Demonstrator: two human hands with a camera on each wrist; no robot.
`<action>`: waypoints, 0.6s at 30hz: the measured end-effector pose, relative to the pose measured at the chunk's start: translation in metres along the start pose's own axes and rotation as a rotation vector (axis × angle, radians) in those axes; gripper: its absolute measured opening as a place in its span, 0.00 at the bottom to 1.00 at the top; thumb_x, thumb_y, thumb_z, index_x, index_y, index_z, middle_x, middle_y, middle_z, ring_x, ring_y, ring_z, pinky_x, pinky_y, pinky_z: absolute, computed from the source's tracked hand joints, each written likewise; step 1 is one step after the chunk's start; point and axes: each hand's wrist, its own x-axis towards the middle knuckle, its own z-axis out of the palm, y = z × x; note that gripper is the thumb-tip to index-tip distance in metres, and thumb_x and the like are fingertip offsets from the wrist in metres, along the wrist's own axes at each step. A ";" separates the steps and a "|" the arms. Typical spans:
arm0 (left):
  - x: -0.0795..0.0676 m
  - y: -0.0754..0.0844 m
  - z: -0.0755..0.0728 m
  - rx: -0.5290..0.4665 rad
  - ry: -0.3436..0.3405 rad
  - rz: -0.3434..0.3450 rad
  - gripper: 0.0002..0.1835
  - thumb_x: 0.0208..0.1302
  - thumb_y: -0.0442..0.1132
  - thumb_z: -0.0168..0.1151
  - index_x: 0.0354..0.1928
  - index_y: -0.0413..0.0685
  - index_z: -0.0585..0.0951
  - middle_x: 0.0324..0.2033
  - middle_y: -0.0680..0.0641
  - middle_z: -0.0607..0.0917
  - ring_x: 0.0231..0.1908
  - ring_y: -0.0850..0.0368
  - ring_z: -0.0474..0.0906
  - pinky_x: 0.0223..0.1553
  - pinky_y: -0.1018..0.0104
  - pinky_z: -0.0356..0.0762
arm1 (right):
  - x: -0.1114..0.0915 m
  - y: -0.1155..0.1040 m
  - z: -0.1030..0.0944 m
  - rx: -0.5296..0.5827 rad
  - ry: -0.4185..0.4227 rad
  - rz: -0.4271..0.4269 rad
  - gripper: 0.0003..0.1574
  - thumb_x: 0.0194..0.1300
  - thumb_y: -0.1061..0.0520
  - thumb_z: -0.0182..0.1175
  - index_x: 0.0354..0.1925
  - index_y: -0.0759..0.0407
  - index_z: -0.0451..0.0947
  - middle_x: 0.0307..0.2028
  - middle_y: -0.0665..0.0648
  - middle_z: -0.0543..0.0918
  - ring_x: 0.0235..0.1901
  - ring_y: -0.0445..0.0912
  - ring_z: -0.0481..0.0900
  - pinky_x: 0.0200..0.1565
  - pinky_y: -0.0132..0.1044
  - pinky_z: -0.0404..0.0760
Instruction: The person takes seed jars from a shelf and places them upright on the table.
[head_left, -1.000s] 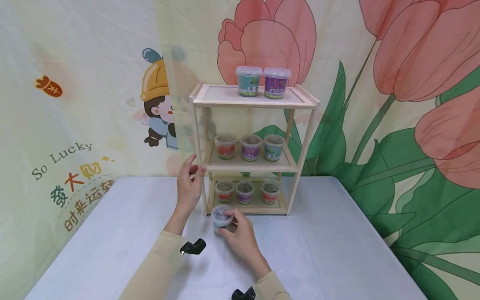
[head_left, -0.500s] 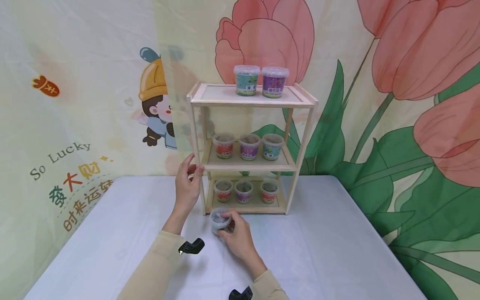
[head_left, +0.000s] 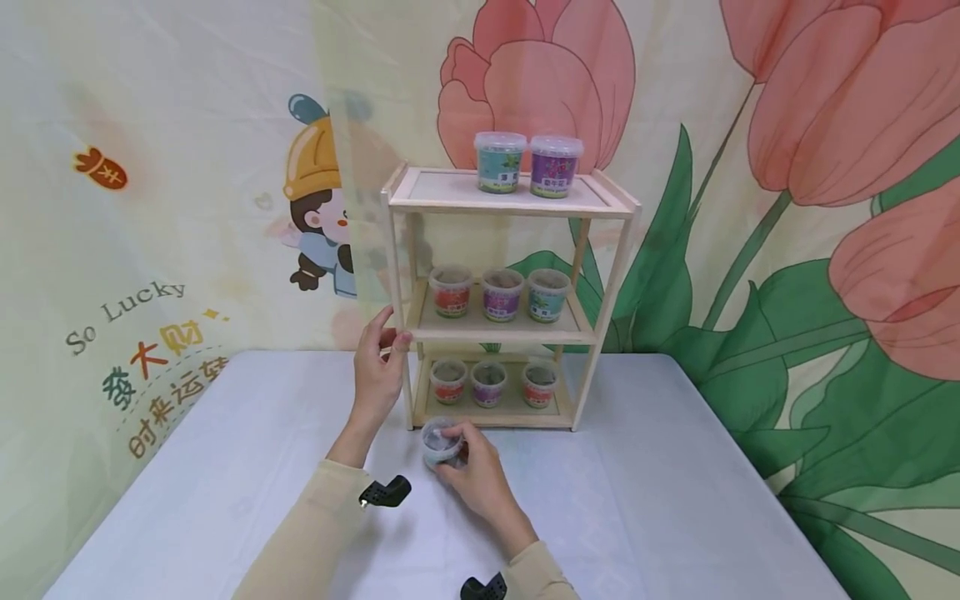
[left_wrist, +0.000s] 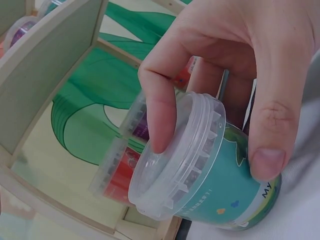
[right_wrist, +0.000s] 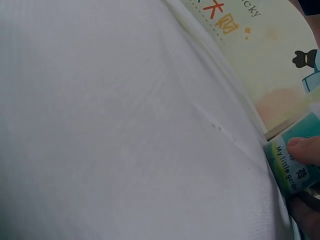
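Note:
My right hand (head_left: 480,477) holds a small teal plastic tub (head_left: 439,443) with a clear lid, just in front of the shelf's lower left corner. In the left wrist view, a finger of that hand presses on the clear lid (left_wrist: 175,165) while the thumb lies against the teal side. The right wrist view shows the tub's printed label (right_wrist: 286,167) beside the thumb. Whether its base touches the table I cannot tell. My left hand (head_left: 377,367) grips the left front post of the wooden shelf (head_left: 501,335) at about the height of the middle board.
Teal (head_left: 498,165) and purple (head_left: 553,169) tubs stand on the top board. Red, purple and teal tubs line the middle board. At the bottom stand a red tub (head_left: 448,383), a purple tub (head_left: 489,387) and another red tub (head_left: 540,387). A white cloth (head_left: 675,483) covers the table.
The teal tub and my right hand have come slightly lower and away from the shelf's bottom edge. My left hand keeps its place on the post.

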 end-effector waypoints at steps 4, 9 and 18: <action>0.000 0.000 -0.001 0.003 -0.006 -0.005 0.30 0.79 0.45 0.62 0.79 0.54 0.69 0.53 0.42 0.79 0.50 0.58 0.76 0.48 0.70 0.75 | -0.001 -0.001 -0.003 0.007 -0.036 0.007 0.31 0.63 0.68 0.75 0.61 0.54 0.75 0.63 0.60 0.80 0.62 0.54 0.81 0.62 0.48 0.82; 0.001 -0.001 0.000 0.002 -0.006 -0.015 0.30 0.80 0.46 0.61 0.79 0.55 0.69 0.53 0.42 0.79 0.50 0.57 0.76 0.50 0.63 0.77 | 0.000 -0.002 -0.011 0.038 -0.111 0.019 0.33 0.64 0.67 0.74 0.63 0.56 0.74 0.66 0.61 0.78 0.66 0.56 0.78 0.65 0.49 0.79; 0.000 -0.001 0.000 0.009 -0.013 -0.022 0.30 0.79 0.46 0.61 0.79 0.54 0.68 0.53 0.42 0.79 0.51 0.57 0.76 0.51 0.63 0.76 | 0.009 -0.011 -0.044 0.012 -0.273 -0.003 0.36 0.63 0.63 0.76 0.67 0.54 0.76 0.67 0.59 0.78 0.67 0.60 0.77 0.66 0.54 0.77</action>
